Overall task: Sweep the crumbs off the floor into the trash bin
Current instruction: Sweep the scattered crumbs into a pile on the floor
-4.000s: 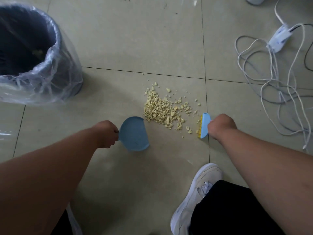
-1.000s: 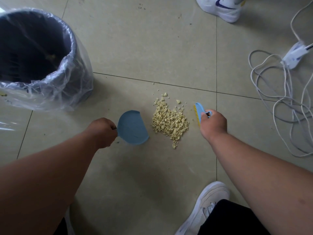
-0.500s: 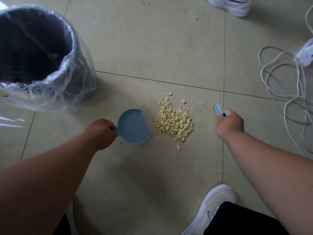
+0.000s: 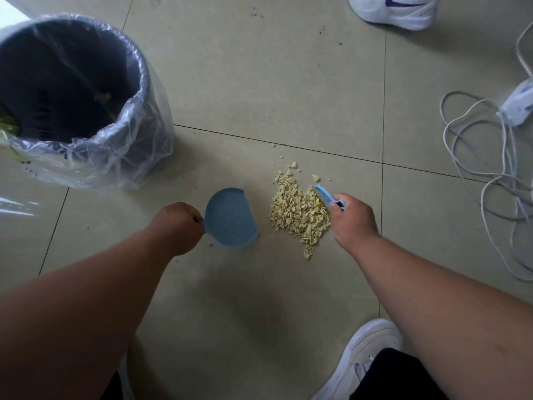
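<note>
Floor: pale glossy floor tiles (image 4: 288, 82) with dark grout lines; one grout line crosses just beyond the crumbs, another runs toward the viewer just right of them.
Crumbs: a heap of pale yellow crumbs (image 4: 298, 215) on the tile near the middle of the floor in view, with a few strays at its far end and a thin tail at its near end.
Long axis: the heap runs roughly away from the viewer, longer than it is wide.
Left hand: the left hand (image 4: 177, 228) is curled round the handle of a blue dustpan (image 4: 229, 217), whose straight lip faces right toward the heap, near it but not touching.
Right hand: the right hand (image 4: 353, 219) grips a small blue brush (image 4: 324, 194), its yellow bristles touching the heap's far-right edge.
Key relation: the crumbs lie between pan and brush, the brush hand the nearer; I judge a leftward sweep would carry them onto the pan.
Trash bin: a dark trash bin (image 4: 72, 82) lined with clear plastic stands at the far left, well apart from the heap.
Other: white cables (image 4: 476, 168) at the right edge; a white shoe (image 4: 395, 10) at the far edge.
Risk: crumbs may scatter past the lip.
</note>
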Tool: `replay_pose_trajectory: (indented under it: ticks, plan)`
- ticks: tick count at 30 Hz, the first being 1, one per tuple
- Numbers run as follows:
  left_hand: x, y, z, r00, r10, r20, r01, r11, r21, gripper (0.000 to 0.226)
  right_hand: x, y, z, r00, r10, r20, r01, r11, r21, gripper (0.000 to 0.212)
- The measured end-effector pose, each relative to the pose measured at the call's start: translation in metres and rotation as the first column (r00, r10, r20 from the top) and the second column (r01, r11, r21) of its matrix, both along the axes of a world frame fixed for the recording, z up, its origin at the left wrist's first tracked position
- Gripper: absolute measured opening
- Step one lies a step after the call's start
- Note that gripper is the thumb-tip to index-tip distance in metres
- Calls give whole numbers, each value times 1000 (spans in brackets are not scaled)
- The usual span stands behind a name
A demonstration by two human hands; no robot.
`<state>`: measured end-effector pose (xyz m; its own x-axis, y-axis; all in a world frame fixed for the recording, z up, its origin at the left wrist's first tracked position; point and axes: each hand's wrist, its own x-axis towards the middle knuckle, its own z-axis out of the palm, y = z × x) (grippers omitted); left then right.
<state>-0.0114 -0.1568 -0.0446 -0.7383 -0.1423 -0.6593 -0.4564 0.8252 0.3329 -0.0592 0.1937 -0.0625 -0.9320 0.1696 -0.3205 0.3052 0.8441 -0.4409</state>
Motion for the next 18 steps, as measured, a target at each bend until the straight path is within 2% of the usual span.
replay_pose_trajectory:
  ticks: [4, 8, 9, 13, 18]
  plan:
    - [-4, -5, -4, 999, -34, 9, 34, 998, -50, 23, -11, 9, 5, 990, -116, -75, 117, 993, 13, 25]
    - [-7, -10, -13, 1000, -1, -14, 0, 998, -64, 20, -28, 25, 4, 976, -203, -78, 209, 975, 74, 24]
    - [-7, -11, -15, 999, 19, -37, -21, 998, -55, 22, -31, 28, 3, 974, -216, -71, 222, 972, 81, 24]
    - [-6, -19, -21, 981, 136, -139, -129, 990, 54, 59, -36, 27, -3, 969, -241, -50, 244, 968, 65, 25]
    - [-9, -22, -18, 977, 137, -161, -120, 987, 110, 58, -45, 5, -8, 981, -187, -41, 188, 982, 16, 24]
